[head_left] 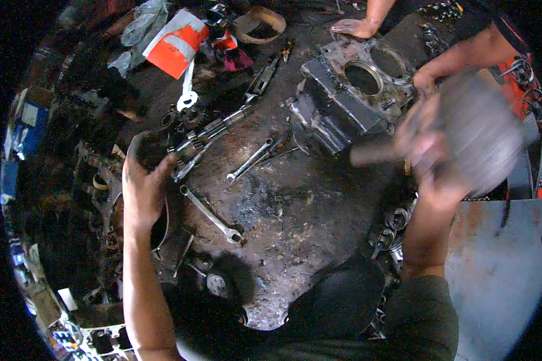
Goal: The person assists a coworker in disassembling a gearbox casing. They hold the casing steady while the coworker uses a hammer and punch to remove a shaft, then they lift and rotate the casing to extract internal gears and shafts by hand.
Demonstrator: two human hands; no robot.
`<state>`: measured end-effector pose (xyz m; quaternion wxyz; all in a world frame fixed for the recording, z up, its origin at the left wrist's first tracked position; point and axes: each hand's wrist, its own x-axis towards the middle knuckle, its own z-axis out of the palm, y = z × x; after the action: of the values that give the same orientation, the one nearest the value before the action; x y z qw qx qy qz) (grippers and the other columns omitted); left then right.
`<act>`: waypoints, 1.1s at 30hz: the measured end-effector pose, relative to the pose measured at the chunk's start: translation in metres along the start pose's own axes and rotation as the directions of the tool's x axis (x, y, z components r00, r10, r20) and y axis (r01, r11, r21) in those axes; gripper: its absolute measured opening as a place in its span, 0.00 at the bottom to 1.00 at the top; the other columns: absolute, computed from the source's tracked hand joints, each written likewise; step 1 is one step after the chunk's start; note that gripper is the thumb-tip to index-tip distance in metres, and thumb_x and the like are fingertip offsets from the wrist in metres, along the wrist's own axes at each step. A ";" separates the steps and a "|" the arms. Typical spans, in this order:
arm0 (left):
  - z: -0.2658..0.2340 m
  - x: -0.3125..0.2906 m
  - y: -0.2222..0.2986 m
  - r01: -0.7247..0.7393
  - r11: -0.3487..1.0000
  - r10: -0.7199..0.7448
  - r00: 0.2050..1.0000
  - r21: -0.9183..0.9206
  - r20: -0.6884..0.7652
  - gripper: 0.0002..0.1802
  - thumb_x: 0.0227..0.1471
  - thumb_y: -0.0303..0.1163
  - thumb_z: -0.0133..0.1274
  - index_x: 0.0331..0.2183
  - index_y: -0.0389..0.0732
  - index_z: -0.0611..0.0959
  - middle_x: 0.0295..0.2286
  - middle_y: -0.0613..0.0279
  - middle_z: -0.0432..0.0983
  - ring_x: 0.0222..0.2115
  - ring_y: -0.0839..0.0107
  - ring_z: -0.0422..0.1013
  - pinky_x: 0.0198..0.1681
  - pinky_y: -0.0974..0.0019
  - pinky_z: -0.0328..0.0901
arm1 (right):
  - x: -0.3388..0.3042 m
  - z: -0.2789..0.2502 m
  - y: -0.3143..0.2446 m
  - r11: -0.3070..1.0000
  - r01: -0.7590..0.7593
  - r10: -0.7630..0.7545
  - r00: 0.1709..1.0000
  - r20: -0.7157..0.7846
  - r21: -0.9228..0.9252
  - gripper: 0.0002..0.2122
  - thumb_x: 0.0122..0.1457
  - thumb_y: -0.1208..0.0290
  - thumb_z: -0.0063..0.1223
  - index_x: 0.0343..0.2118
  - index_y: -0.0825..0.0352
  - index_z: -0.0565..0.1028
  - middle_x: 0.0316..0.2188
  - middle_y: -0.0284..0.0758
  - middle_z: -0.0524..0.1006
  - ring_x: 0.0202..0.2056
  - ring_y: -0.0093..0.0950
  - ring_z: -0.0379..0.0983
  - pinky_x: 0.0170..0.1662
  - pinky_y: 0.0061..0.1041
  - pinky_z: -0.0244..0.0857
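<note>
My right hand, smeared by motion, is closed around the handle of a hammer. Its large grey head is a blur on the right. On the left, my left hand curls round a dark, greasy piece that I cannot make out. Beside its thumb lies a splined metal shaft. Between my hands, a combination wrench and a second wrench rest on the dirty ground. Beyond the hammer handle sits a metal housing with two round bores, touched by a co-worker's hand.
The co-worker's other hand lies flat by the housing's far edge. An orange-and-white packet, a large open-ended wrench and a brown ring lie far left of centre. A grey metal sheet covers the near right.
</note>
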<state>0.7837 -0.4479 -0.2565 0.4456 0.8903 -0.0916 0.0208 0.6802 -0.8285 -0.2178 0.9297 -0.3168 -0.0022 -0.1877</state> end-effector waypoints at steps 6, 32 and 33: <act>0.006 -0.004 0.000 -0.018 0.999 0.020 0.999 0.043 -0.044 0.21 0.47 0.25 0.56 0.44 0.31 0.73 0.35 0.56 0.76 0.35 0.70 0.71 0.43 0.67 0.65 | -0.067 -0.069 0.174 0.099 -0.068 0.694 0.720 0.020 -0.993 0.06 0.47 0.68 0.60 0.28 0.62 0.80 0.27 0.34 0.78 0.31 0.30 0.73 0.38 0.30 0.65; 0.050 -0.006 -0.026 -0.205 0.978 0.193 0.963 0.048 0.189 0.26 0.45 0.27 0.59 0.46 0.29 0.72 0.39 0.42 0.76 0.41 0.54 0.73 0.46 0.60 0.65 | -0.102 -0.093 0.118 -0.415 0.283 0.822 0.525 -0.222 -0.865 0.14 0.53 0.62 0.52 0.29 0.71 0.76 0.28 0.50 0.77 0.33 0.50 0.74 0.37 0.44 0.69; 0.057 -0.004 -0.027 -0.282 0.959 0.265 0.929 0.030 0.257 0.25 0.45 0.29 0.58 0.45 0.30 0.73 0.37 0.42 0.76 0.40 0.51 0.72 0.45 0.59 0.65 | -0.093 -0.095 0.114 -0.443 0.266 0.781 0.583 -0.223 -0.856 0.14 0.52 0.62 0.52 0.28 0.71 0.76 0.28 0.50 0.77 0.32 0.50 0.74 0.37 0.44 0.69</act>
<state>0.7823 -0.4771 -0.3128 0.3937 0.8785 -0.2694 -0.0267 0.6226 -0.7691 -0.3726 0.1897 -0.9269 -0.0615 0.3179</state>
